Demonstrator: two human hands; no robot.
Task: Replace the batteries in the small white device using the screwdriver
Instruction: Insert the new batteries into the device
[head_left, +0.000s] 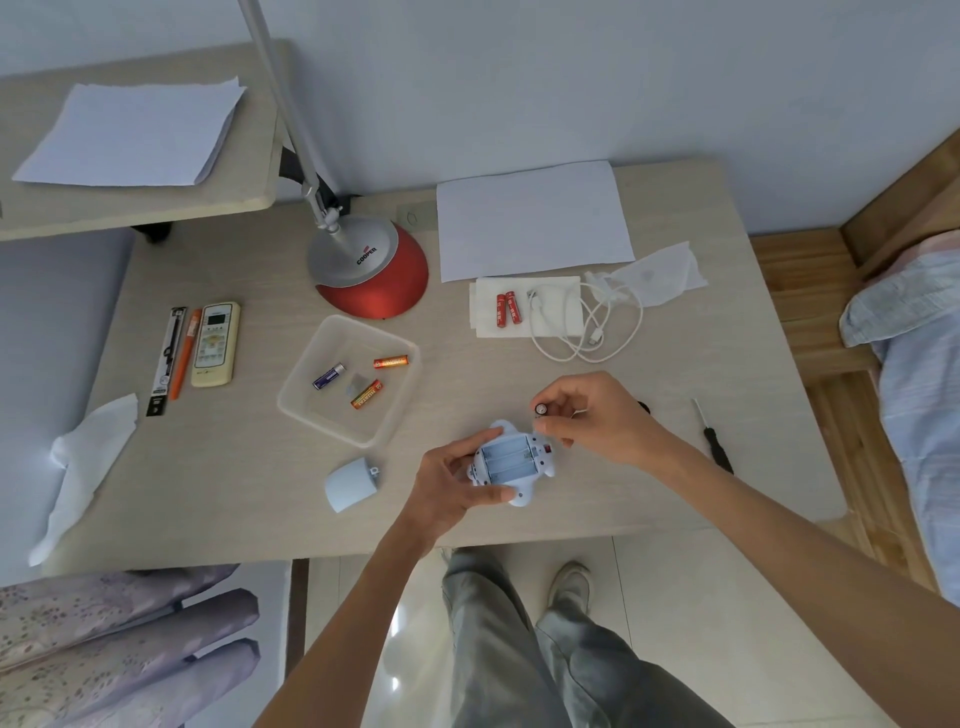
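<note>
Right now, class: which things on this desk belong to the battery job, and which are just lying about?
Job: device, battery in right hand, cover, screwdriver, red batteries, tray.
Lying about: lamp, remote, pen, cable, paper.

A desk lamp with a red and silver dome base (371, 270) is standing far and centre on the beige wooden table (208, 467). A cream remote control (215, 344) is lying at the left, just beside an orange pen (185, 353). A coiled white cable (597, 327) is resting at the far right, near a white paper sheet (532, 221).
</note>
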